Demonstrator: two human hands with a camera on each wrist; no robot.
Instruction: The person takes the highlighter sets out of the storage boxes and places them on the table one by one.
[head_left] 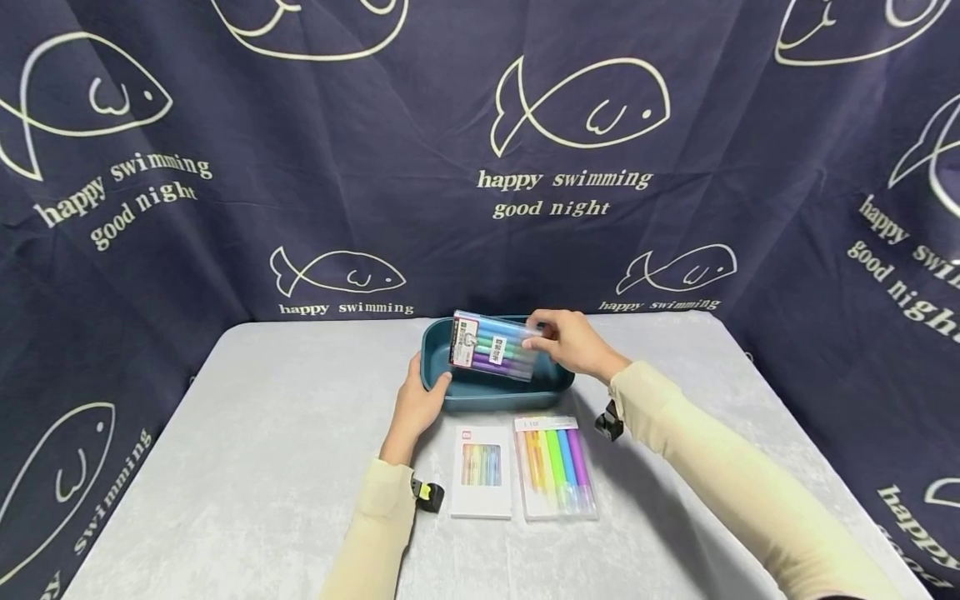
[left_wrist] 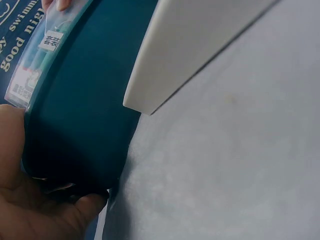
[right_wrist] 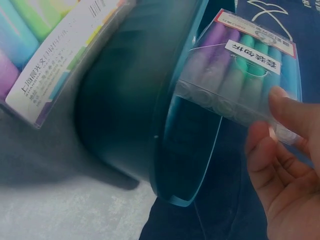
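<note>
A clear pack of blue, green and purple markers (head_left: pixel 491 346) is tilted over the dark teal bin (head_left: pixel 502 402). My right hand (head_left: pixel 573 342) pinches one end of that pack between thumb and fingers. In the right wrist view the marker pack (right_wrist: pixel 245 65) shows white labels, and the right hand (right_wrist: pixel 290 170) grips its corner. My left hand (head_left: pixel 418 402) holds the bin's left end, with the thumb by the front rim. The left wrist view shows the left hand (left_wrist: pixel 45 210) around the end of the bin (left_wrist: pixel 90 100); some fingers are hidden.
In front of the bin, a white box (head_left: pixel 482 496) with a window of coloured pens lies on the grey table (head_left: pixel 262 467). Beside it to the right is a clear case of rainbow markers (head_left: pixel 557 467). A dark blue fish-print curtain (head_left: pixel 450 208) hangs behind the table.
</note>
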